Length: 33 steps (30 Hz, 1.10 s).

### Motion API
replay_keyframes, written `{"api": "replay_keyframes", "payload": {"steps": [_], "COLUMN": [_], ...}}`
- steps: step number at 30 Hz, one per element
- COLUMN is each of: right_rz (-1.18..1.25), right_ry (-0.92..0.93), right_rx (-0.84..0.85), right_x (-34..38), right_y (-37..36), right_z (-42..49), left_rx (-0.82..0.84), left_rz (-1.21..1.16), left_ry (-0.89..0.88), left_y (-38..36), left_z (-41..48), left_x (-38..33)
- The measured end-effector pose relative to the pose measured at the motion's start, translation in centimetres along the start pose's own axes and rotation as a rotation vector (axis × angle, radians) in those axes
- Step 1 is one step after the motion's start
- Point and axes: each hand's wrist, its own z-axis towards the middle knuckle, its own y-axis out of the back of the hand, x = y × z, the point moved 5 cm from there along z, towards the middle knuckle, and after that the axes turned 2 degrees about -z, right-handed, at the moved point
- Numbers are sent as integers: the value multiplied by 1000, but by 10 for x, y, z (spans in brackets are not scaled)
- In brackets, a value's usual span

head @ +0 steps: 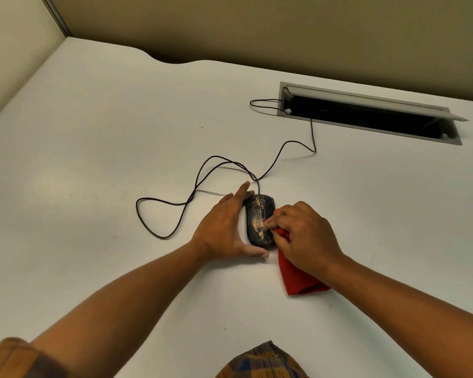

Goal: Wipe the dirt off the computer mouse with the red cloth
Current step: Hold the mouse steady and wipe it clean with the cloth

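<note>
A black computer mouse [259, 219] lies on the white desk [93, 159], its top speckled with tan dirt. My left hand [224, 227] braces it from the left, fingers along its side and thumb at its near end. My right hand [303, 236] grips the red cloth [295, 279] and presses a bunched part of it against the mouse's right side. Most of the cloth trails on the desk under my right wrist.
The mouse's black cable [191, 192] loops over the desk to the left and runs back into an open grey cable slot [366, 113] at the far right. Beige partition walls [257, 28] border the desk at the back and left.
</note>
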Motion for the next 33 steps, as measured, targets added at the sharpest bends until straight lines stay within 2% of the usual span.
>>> {"api": "replay_keyframes", "payload": {"steps": [4, 9, 17, 23, 28, 33], "right_rz": [-9, -39, -85, -129, -136, -160], "right_ry": [-36, -45, 65, 172, 153, 188], "right_rx": [-16, -29, -82, -35, -72, -26], "right_x": [1, 3, 8, 15, 18, 24], "right_y": [-1, -3, 4, 3, 5, 1], "right_z": [-3, -5, -11, -17, -4, -7], "left_rx": [105, 68, 38, 27, 27, 29], "left_rz": [-116, -161, -155, -153, -154, -151], "left_ry": [-38, -33, -28, -34, -37, -34], "left_y": [9, 6, 5, 4, 4, 5], "left_z": [2, 3, 3, 3, 3, 3], "left_x": [10, 11, 13, 16, 16, 15]}}
